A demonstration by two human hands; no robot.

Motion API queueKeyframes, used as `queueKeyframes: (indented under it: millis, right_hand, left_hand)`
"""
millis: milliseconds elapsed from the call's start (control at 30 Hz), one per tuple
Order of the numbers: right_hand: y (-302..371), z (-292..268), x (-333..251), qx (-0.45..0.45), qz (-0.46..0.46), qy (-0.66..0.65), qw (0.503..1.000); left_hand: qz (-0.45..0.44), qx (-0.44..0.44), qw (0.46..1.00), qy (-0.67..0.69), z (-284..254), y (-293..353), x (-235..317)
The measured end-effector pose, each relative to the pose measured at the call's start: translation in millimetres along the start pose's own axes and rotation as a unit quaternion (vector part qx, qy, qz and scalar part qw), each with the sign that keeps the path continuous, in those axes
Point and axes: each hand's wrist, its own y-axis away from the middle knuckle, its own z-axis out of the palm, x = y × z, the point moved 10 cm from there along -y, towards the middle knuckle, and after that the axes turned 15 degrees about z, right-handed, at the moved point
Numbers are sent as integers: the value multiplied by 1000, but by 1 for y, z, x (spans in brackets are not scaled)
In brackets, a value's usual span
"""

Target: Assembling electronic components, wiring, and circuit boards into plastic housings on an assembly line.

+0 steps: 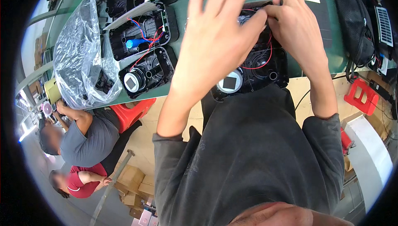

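- A green worktop (339,56) spans the top of the view and carries all the parts.
- Beyond its left end, a person in grey (89,143) sits by a red stool (130,112), with another in dark red (85,180) near.
- A clear, crumpled plastic bag (76,56) lies on the left part of the worktop, dark pieces showing through it.
- A black bag (352,23) lies toward the right end.
- The open black casing (259,72) being worked on lies at the worktop's near edge, right in front of the wearer; its far part is mostly hidden by the hands.
- Three similar open casings (118,52) stand in a row between the plastic bag and the left arm, with red and blue wires inside.
- The left hand (222,35) is above the casing's left side, slightly blurred, its fingers spread and its thumb reaching toward the other hand's fingertips.
- The right hand (292,23) is at the casing's far right corner, fingers bent and thumb close to the forefinger; whether they pinch something, I cannot tell.
- A round silver part (229,83) with a dark square on its face sits in the casing's near left corner.
- A thin red wire (270,54) loops across the casing below the right hand.
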Motion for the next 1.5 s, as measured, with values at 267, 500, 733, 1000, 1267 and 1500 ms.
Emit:
queueKeyframes:
  millis: [267,500,733,1000,1267,1500]
  right_hand:
    - [-5,-3,5,59,-8,29,998]
    - [-2,-15,43,-129,-105,-228,959]
    - [-30,-53,154,-142,118,14,983]
    - [-38,-29,187,-208,136,-81,965]
    - [-31,-39,184,-176,163,-68,968]
    - [-25,-46,172,-151,123,-47,980]
  left_hand:
    - [-31,-132,990,36,35,-15,-8]
    - [-12,-123,992,20,36,-23,2]
    - [23,-164,986,10,52,-39,9]
    - [51,-158,986,-15,49,-47,16]
    - [68,-135,988,18,37,-43,13]
    - [-4,-36,998,53,-13,-20,20]
